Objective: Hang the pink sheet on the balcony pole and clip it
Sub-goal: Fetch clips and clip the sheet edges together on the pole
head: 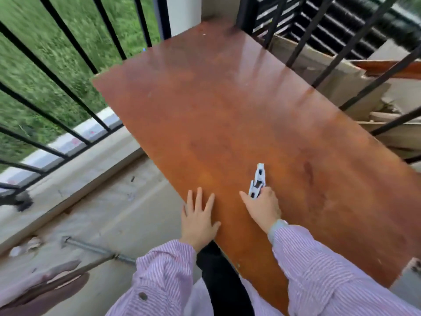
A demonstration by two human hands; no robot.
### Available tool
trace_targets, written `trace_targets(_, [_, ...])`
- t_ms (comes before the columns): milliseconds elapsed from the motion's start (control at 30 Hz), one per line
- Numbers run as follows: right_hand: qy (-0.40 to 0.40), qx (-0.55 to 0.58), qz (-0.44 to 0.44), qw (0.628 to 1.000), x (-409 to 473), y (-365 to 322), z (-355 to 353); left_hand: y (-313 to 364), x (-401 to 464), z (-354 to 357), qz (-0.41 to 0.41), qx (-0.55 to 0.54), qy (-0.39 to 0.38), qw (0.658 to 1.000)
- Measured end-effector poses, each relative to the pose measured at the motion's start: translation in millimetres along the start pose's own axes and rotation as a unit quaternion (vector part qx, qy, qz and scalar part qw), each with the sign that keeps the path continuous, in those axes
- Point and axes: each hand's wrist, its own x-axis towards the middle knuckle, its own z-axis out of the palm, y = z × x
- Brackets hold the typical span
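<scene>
Two white plastic clips (257,181) lie end to end on a brown wooden table (227,110). My right hand (262,207) is on the table with its fingers closed around the nearer clip's end. My left hand (198,216) rests flat at the table's near left edge, fingers spread, holding nothing. The pink sheet is not in view, and I cannot pick out a balcony pole among the bars. Both arms wear pink striped sleeves.
A black metal railing (68,71) runs along the left, with grass beyond it. More black bars (341,49) stand behind the table, with cardboard and wood scraps (355,87) past them. A metal rod (95,248) lies on the concrete floor at lower left.
</scene>
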Motion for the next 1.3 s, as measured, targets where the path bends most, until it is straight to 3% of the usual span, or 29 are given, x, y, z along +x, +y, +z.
trace_targets(167, [-0.012, -0.01, -0.031, 0.999, 0, -4, 7, -4, -2, -7, -0.004, -0.002, -0.013, 1.0])
trace_targets(300, [-0.108, -0.009, -0.151, 0.983, -28, -17, 11, -21, -20, -19, -0.058, -0.077, 0.048, 0.994])
trace_targets(467, [-0.23, -0.029, -0.306, 0.923, -89, -67, 51, -86, -96, -29, -0.195, -0.126, 0.182, 0.955])
trace_targets(567, [-0.287, -0.096, -0.429, 0.851, -147, -104, 95, -139, -170, -27, -0.289, -0.128, 0.235, 0.919])
trace_targets(767, [-0.379, -0.159, -0.625, 0.664, -323, -156, 181, -235, -353, 5, -0.447, -0.168, 0.386, 0.789])
trace_targets(967, [-0.364, -0.162, -0.771, 0.497, -557, -155, 268, -309, -553, 66, -0.578, -0.179, 0.456, 0.652])
trace_targets(1133, [-0.409, -0.104, -0.814, 0.398, -737, -148, 313, -360, -709, 99, -0.65, -0.179, 0.502, 0.543])
trace_targets(1300, [-0.463, -0.075, -0.818, 0.334, -874, -147, 367, -417, -827, 115, -0.676, -0.168, 0.543, 0.469])
